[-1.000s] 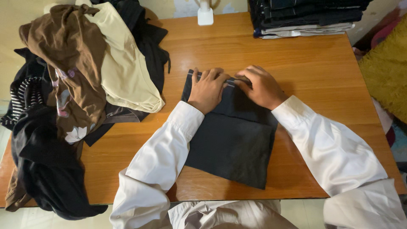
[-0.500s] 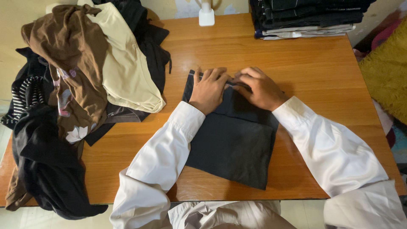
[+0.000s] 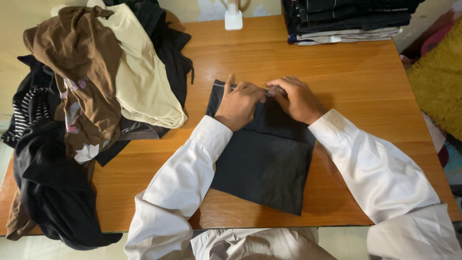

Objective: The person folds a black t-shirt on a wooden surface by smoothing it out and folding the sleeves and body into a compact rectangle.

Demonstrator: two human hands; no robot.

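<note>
A folded dark grey garment (image 3: 262, 166) lies flat on the wooden table (image 3: 346, 77) in front of me. My left hand (image 3: 238, 103) rests on its far edge, fingers curled and pinching the striped waistband. My right hand (image 3: 296, 98) sits beside it on the same edge, fingertips also pinching the band where the two hands meet. Both arms are in white sleeves.
A heap of loose clothes (image 3: 82, 96), brown, cream, black and striped, covers the table's left side. A stack of folded dark clothes (image 3: 346, 19) stands at the far right corner. A white lamp base (image 3: 233, 19) is at the far edge. A yellow cushion (image 3: 438, 77) lies right of the table.
My left fingers have curled from flat into a pinch on the waistband, and my right fingertips have drawn in toward them. The garment has stayed in place.
</note>
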